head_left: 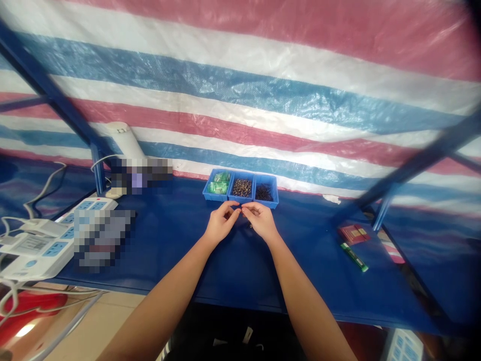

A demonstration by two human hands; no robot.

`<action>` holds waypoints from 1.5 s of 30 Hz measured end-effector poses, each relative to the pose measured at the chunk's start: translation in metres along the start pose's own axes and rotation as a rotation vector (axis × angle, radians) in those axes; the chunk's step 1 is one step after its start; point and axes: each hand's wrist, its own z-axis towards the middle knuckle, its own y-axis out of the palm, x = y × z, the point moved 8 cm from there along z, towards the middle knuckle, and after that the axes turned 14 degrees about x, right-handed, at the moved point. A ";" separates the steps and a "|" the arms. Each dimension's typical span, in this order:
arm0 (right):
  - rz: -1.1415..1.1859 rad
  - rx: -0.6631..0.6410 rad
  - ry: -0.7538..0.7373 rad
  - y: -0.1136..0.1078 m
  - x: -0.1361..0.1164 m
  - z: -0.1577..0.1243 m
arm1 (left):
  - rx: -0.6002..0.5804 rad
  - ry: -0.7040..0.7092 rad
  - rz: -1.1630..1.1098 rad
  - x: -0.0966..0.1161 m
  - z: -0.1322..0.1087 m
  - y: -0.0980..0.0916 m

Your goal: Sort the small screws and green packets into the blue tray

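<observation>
My left hand (223,220) and my right hand (260,217) meet above the blue table, thumbs and fingertips pinched close together. Whatever lies between the fingertips is too small to make out. Just beyond them stand three joined blue bins. The left bin (215,197) holds green-and-white packets (219,187). In the middle one are many small brass-and-dark pieces (242,188), and the right one contains thin black pieces (263,193) that look like screws. A tiny brass-coloured piece (251,226) shows beside my right hand.
White power strips (56,249) with plugs and cables lie at the left, near a blurred-out object (105,238). A white roll (126,142) leans behind. To the right are a red box (353,233) and a green packet (354,257). Blue frame bars (56,100) flank the table (165,250); striped sheeting hangs behind.
</observation>
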 end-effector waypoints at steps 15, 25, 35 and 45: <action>-0.015 -0.002 0.001 0.001 -0.001 -0.002 | -0.028 -0.006 0.002 0.001 -0.001 0.002; 0.018 -0.009 0.020 0.003 -0.005 -0.004 | -0.039 -0.012 0.073 0.002 0.001 0.001; -0.050 0.025 -0.003 0.000 -0.001 -0.002 | -0.050 -0.012 0.006 0.000 -0.001 0.004; -0.101 -0.005 -0.056 0.004 -0.009 -0.006 | -0.031 -0.021 0.038 0.000 0.000 0.001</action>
